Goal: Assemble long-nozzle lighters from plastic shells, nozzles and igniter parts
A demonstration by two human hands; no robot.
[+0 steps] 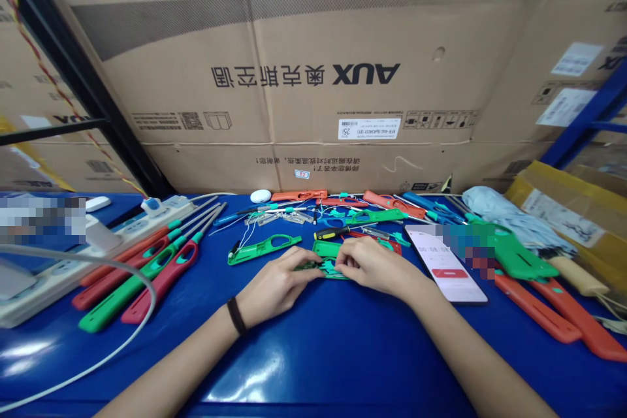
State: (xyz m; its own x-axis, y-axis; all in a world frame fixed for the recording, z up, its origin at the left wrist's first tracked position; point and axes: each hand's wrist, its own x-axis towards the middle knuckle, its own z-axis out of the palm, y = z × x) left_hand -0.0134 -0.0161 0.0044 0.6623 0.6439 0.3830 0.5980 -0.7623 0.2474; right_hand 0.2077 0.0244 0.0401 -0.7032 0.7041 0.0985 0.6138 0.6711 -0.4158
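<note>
My left hand (pixel 279 284), with a dark band at its wrist, has its fingers closed on the near end of a green lighter casing half (pixel 327 249) low over the blue table. My right hand (pixel 369 264) is pinched at the casing's right side, beside small teal plastic parts (pixel 330 268); what lies between its fingertips is hidden. Left of the casing lies another green casing half (pixel 264 248) with a thin wire at its end. Just behind my hands is a yellow-and-black screwdriver (pixel 333 232).
Several long-necked lighters (pixel 161 277) lie at the left by a white power strip (pixel 117 238) and cable. A phone (pixel 448 268) showing a timer is right of my hands. Orange and green casings (pixel 539 307) lie farther right. Loose parts (pixel 289 215) line the back, before a large carton (pixel 304 26).
</note>
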